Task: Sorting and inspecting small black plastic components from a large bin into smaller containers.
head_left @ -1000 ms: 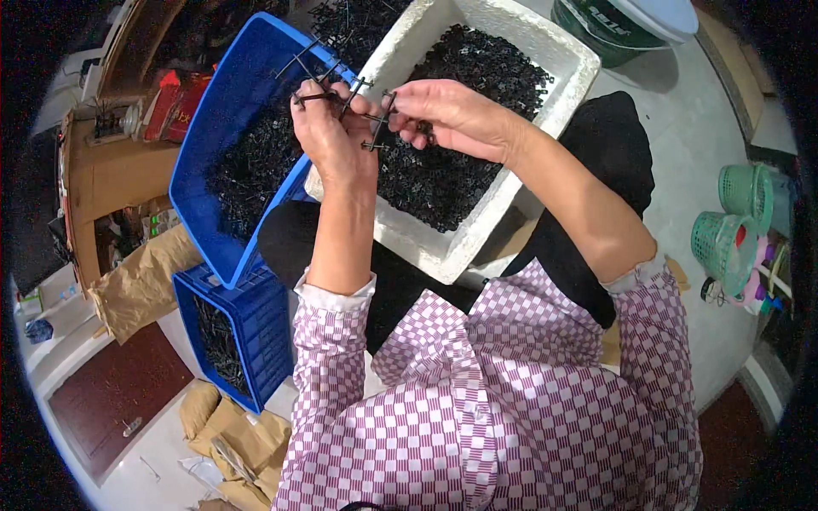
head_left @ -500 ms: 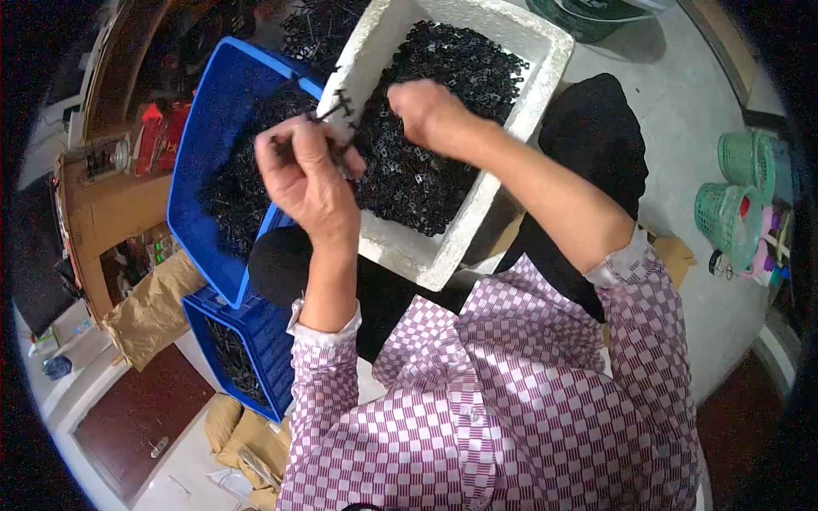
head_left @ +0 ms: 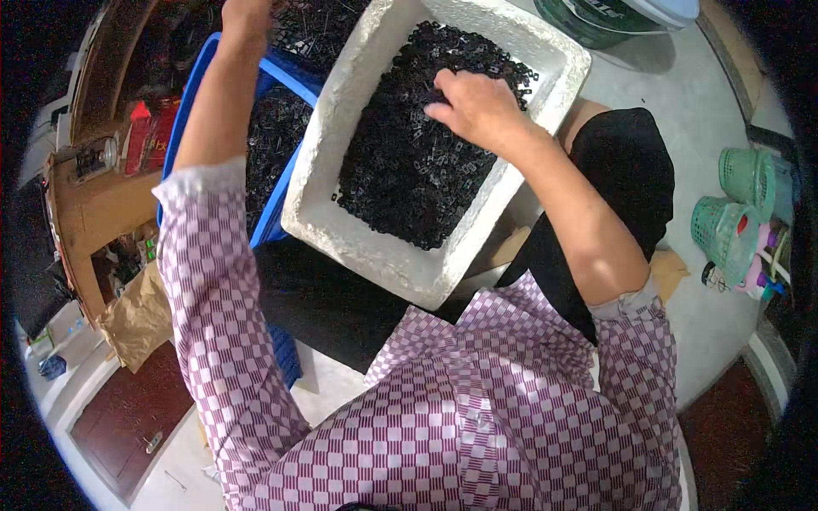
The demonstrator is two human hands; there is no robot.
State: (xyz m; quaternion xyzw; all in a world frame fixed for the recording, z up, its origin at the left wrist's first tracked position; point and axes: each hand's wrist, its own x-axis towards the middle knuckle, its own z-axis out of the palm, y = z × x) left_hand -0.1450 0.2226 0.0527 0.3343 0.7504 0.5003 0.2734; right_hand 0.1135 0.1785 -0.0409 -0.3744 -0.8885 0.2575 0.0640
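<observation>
Small black clips (head_left: 409, 170) fill the white foam box (head_left: 341, 128) at centre, resting on the person's lap. The right hand (head_left: 473, 106) lies on the heap at one o'clock, fingers curled down into the pieces. The left hand (head_left: 247, 10) reaches to eleven o'clock over the blue crate (head_left: 281, 213) (its fingers are cut off, grip unclear). A red package (head_left: 149, 140) sits at nine o'clock; green baskets (head_left: 733, 204) at three.

Red printed package (head_left: 156, 134) on brown cardboard box (head_left: 98, 213), far left
</observation>
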